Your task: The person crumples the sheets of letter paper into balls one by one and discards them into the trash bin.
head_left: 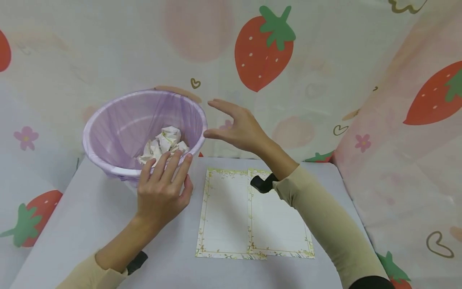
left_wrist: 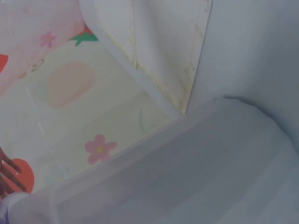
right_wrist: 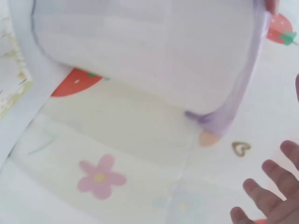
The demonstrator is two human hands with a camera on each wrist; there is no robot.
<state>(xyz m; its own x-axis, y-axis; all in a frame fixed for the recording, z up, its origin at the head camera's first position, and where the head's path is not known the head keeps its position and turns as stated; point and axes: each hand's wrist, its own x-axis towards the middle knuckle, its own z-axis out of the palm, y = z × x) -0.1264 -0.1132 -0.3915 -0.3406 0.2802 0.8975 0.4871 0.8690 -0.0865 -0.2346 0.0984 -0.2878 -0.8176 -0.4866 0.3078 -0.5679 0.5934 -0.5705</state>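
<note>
A white bin with a thin purple liner stands at the back left of the table in the head view. Crumpled patterned paper lies inside it. My left hand is at the bin's near rim, fingers spread and reaching over the edge, palm side hidden. At the right rim, my right hand is held with thumb and fingers apart, the thumb tip right by the rim. Straight fingers of that hand show in the right wrist view beside the bin wall.
Two bordered sheets of paper lie overlapping on the white table, right of the bin. Behind and beside the table hangs a cloth backdrop printed with strawberries. The right forearm reaches over the right-hand sheet.
</note>
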